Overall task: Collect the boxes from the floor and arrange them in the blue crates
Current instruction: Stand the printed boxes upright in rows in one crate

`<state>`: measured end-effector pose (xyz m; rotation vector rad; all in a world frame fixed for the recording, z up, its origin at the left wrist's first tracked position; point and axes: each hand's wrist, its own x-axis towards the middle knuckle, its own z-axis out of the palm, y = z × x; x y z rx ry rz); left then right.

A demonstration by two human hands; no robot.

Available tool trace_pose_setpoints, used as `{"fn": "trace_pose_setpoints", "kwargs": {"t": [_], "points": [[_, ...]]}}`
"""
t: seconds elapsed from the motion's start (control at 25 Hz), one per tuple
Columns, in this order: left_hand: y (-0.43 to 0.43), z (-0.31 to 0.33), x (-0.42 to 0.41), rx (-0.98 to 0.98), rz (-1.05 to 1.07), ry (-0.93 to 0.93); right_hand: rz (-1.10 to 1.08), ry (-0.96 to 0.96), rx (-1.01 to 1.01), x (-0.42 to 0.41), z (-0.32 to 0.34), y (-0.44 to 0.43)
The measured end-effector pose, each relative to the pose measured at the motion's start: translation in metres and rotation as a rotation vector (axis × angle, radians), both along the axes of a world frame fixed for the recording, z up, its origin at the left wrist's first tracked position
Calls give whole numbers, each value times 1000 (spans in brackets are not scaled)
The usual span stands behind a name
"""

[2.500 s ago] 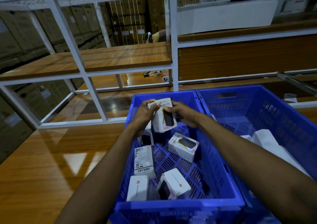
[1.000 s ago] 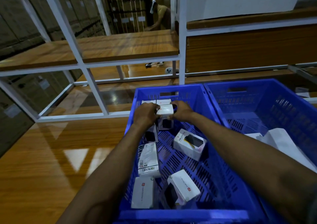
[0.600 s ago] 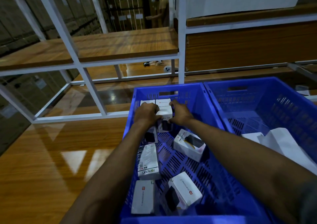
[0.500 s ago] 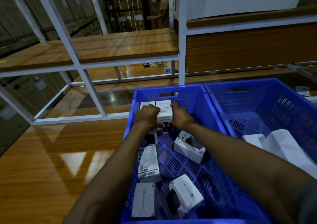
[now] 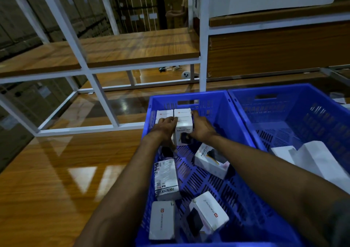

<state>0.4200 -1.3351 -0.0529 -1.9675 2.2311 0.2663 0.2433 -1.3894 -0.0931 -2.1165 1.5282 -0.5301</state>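
White rack frame (image 5: 203, 38) w/ wood shelves fills the far side. In front of it, a glossy wood surface (image 5: 47, 180) carries 2 blue crates side by side, rims touching: L crate (image 5: 208, 99) under your arms, R crate (image 5: 284, 103) next to it. R crate holds white packs (image 5: 318, 163) at its near end; too blurred to say what they are.

In L crate, 2 white boxes stand in a row against the far wall, far-L box (image 5: 164, 114) and far-R box (image 5: 182, 112), touching. Directly in front of far-R box sits the held box (image 5: 183, 131), upright, "HALLEY" print facing you, up against the row; can't tell if its base is down on the crate floor. Loose on the crate floor: tilted Halley box (image 5: 210, 159) mid-R, Portronics box (image 5: 165, 178) along the L wall, near-L box (image 5: 162, 220) lying flat, near-R box (image 5: 210, 212) leaning.

Your L hand (image 5: 165, 128) is on the held box's L side, fingers (image 5: 171, 120) curled over its top edge. Your R hand (image 5: 202, 128) is on its R side, fingers close against it. You hold that box btw both hands.
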Motion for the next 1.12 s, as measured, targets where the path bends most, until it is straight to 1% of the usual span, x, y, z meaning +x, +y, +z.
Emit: {"fn": "trace_pose_setpoints", "kwargs": {"t": [0.24, 0.36, 0.44, 0.52, 0.64, 0.72, 0.76, 0.8, 0.84, 0.88, 0.96, 1.0, 1.08, 1.12], "points": [[0, 0, -2, -25, 1, -117, 62, 64, 46, -1, 1, -3], [0, -2, -3, -51, -4, -132, -1, 81, 115, -6, 9, -6], [1, -4, -2, -52, -14, -123, -37, 185, 177, -15, 21, -8], [3, -5, -3, -76, -43, -87, -23, 329, 312, -29, 32, -8], [6, -1, -14, -219, -134, -38, 86, 518, 545, -45, 36, -2], [6, 0, -26, -321, -239, -60, 194, 621, 578, -49, 32, 4], [5, 0, -33, -336, -288, -48, 228, 655, 579, -50, 28, 7], [6, 0, -39, -312, -314, -7, 244, 663, 588, -50, 24, 11], [8, -1, -45, -246, -304, 53, 261, 657, 609, -48, 20, 16], [11, -3, -50, -140, -264, 90, 283, 657, 629, -46, 16, 21], [14, -9, -57, 49, -192, 90, 300, 668, 630, -44, 14, 26], [15, -13, -57, 101, -186, 82, 287, 656, 614, -45, 18, 29], [17, -14, -54, 151, -168, 133, 235, 548, 631, -50, 25, 29], [21, -10, -52, 150, -139, 209, 218, 471, 676, -53, 31, 27]]}}
